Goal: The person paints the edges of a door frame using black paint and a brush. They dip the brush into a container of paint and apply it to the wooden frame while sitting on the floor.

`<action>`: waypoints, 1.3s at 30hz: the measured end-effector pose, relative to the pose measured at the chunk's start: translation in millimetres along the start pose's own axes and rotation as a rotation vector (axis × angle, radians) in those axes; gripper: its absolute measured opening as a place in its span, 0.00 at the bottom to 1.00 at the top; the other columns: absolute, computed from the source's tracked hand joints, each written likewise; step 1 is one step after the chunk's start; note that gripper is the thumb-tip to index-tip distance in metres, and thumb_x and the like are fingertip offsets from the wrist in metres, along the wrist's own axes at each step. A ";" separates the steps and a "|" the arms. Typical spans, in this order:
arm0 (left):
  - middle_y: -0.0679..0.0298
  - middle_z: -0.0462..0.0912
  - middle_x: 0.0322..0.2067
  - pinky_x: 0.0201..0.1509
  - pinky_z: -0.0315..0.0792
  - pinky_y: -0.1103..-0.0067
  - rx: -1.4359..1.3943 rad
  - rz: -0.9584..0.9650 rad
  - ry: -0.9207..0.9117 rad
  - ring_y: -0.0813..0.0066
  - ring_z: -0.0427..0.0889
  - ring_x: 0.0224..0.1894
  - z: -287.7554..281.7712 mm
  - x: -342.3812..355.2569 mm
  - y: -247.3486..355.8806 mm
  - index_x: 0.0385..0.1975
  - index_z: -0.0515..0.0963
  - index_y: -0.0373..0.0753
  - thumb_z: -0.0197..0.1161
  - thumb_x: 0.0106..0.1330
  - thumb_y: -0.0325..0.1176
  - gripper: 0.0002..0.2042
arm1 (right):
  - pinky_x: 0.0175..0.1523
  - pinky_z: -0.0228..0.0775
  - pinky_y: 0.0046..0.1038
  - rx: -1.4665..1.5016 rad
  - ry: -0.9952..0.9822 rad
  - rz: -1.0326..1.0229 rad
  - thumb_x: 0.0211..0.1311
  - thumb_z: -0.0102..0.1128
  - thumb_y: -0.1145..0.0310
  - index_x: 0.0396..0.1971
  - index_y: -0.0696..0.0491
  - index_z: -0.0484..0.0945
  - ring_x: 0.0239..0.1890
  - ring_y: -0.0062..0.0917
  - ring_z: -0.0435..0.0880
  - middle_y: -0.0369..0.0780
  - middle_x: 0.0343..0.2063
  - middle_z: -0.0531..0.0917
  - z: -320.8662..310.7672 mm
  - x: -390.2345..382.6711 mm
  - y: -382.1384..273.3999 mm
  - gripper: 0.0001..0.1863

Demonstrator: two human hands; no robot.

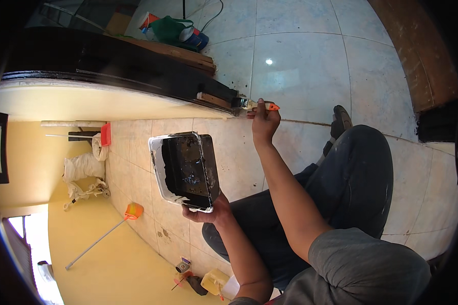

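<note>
My left hand (207,213) grips the lower edge of a white paint tray (158,170), fingers wrapped round it. Black paint coats the inside of the tray and is smeared over its rim. My right hand (265,123) is closed round the handle of a paintbrush (252,104), which has a pale handle with an orange end. Its dark bristles touch the foot of a door frame (152,84) that is mostly black. A strip of bare brown wood (213,99) shows on the frame close to the bristles.
My bent leg (364,173) lies across the tiled floor (300,66). Another post with a brown side (417,56) stands at the right. Against the yellow wall are an orange broom (134,211), white sacks (84,166) and a yellow container (215,280). A green bag (167,30) lies at the back.
</note>
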State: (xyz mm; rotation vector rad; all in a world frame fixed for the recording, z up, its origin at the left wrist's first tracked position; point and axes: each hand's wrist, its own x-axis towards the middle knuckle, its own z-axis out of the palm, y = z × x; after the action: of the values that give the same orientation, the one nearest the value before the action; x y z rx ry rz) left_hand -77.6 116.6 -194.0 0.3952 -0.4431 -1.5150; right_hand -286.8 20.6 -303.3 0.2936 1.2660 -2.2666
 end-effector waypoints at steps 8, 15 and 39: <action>0.56 0.76 0.68 0.78 0.63 0.56 0.039 0.011 0.020 0.55 0.72 0.71 0.3 -1.3 0.5 0.71 0.70 0.41 0.58 0.64 0.56 0.37 | 0.31 0.88 0.30 0.154 0.026 0.226 0.77 0.60 0.66 0.35 0.62 0.77 0.24 0.28 0.87 0.42 0.27 0.83 5.1 -9.3 5.3 0.14; 0.56 0.75 0.68 0.78 0.63 0.55 0.013 0.001 0.013 0.55 0.72 0.71 3.0 -0.1 -2.2 0.72 0.69 0.41 0.59 0.64 0.55 0.38 | 0.29 0.88 0.32 0.079 0.034 0.141 0.75 0.63 0.67 0.38 0.65 0.75 0.23 0.32 0.88 0.46 0.26 0.83 -0.2 -5.9 12.3 0.14; 0.56 0.75 0.68 0.78 0.63 0.56 0.030 -0.002 0.013 0.56 0.72 0.71 2.3 0.0 -1.5 0.72 0.69 0.41 0.59 0.64 0.56 0.38 | 0.30 0.85 0.30 0.180 -0.009 0.129 0.76 0.63 0.63 0.38 0.60 0.77 0.24 0.28 0.87 0.41 0.25 0.84 1.8 -0.1 15.9 0.14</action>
State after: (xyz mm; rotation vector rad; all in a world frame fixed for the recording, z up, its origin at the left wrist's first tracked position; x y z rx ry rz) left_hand -80.1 116.5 -192.8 0.4294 -0.4556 -1.5082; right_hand -278.0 12.3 -313.9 0.4168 1.0093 -2.2704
